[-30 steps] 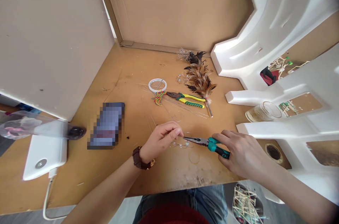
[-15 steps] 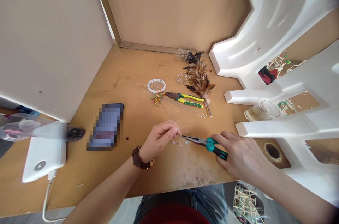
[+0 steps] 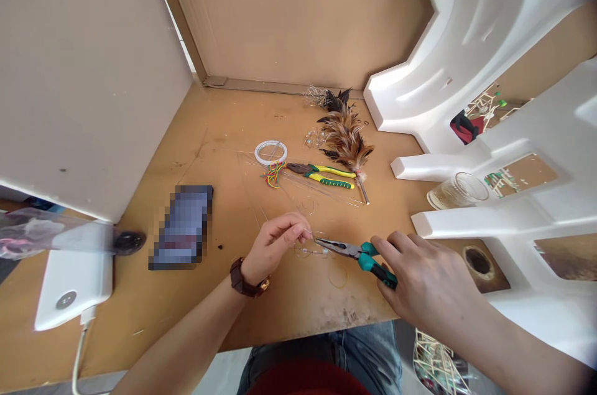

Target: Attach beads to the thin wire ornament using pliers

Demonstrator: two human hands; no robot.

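My left hand [image 3: 282, 242] is closed in a pinch over the table, with a thin wire [image 3: 308, 232] barely showing at the thumb and fingertip. In my right hand [image 3: 420, 267] are needle-nose pliers [image 3: 342, 248] with teal and black handles, their jaws pointing left. The jaw tips sit just beside the left fingertips, a slight gap apart. Under the pliers lie small clear beads on fine wire [image 3: 305, 251]. A thin yellowish ring [image 3: 338, 277] rests nearer the table's front edge.
Beyond the hands lie yellow-green pliers [image 3: 326, 176], a white ring [image 3: 271, 152], coloured threads [image 3: 273, 176], loose wires and a feather bundle [image 3: 345, 134]. A phone [image 3: 181, 227] and a white power bank [image 3: 74, 283] are left. A white moulded frame [image 3: 433, 224] and glass [image 3: 459, 191] stand right.
The plier tips have come slightly away from the left fingertips, leaving a narrow gap. The whole view has shifted a little; both hands keep nearly the same pose.
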